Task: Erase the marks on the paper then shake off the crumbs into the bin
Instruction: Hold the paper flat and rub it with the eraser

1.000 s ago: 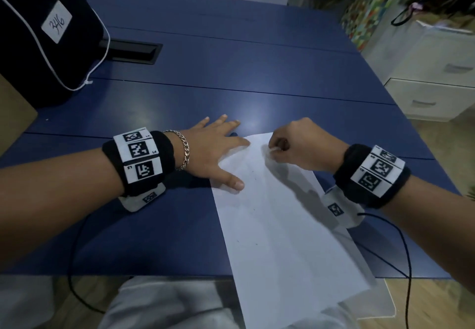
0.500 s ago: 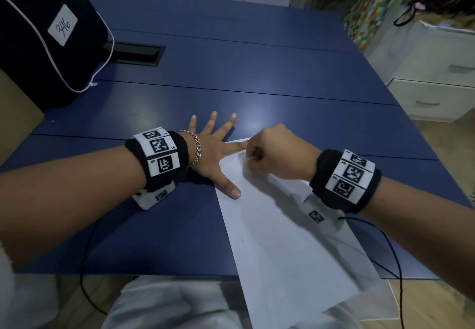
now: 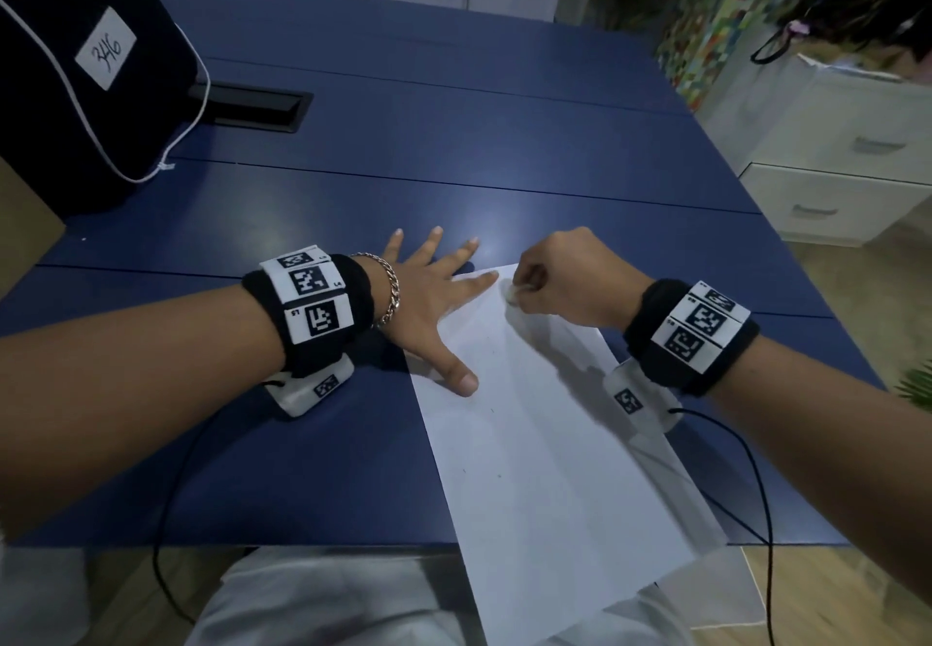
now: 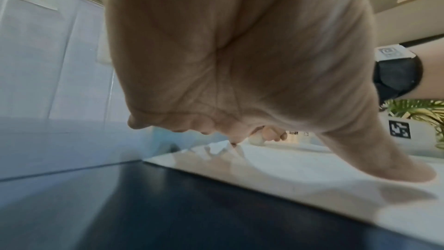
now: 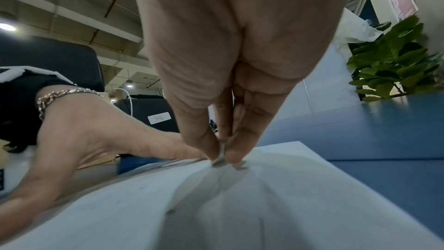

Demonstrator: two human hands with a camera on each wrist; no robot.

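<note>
A white sheet of paper (image 3: pixel 544 449) lies slanted on the blue table (image 3: pixel 454 141), its near end hanging over the front edge. My left hand (image 3: pixel 433 292) lies flat with fingers spread, forefinger and thumb pressing the sheet's far left corner. My right hand (image 3: pixel 560 277) pinches a small white eraser (image 3: pixel 513 292) and holds it down on the paper near the far edge. In the right wrist view the eraser (image 5: pixel 222 154) sits between thumb and fingertips against the paper (image 5: pixel 264 206). A few faint specks dot the sheet. In the left wrist view the palm (image 4: pixel 240 54) hovers over the paper's edge (image 4: pixel 300 182).
A dark bag (image 3: pixel 85 70) with a white label "346" stands at the table's far left, beside a black cable slot (image 3: pixel 252 108). White drawers (image 3: pixel 847 156) and a plant (image 5: pixel 394 62) are off to the right. Black cables trail from both wrists.
My right hand slid left along the far edge of the paper with the eraser, then back right a little. My left hand spread its fingers wider and stayed on the corner.
</note>
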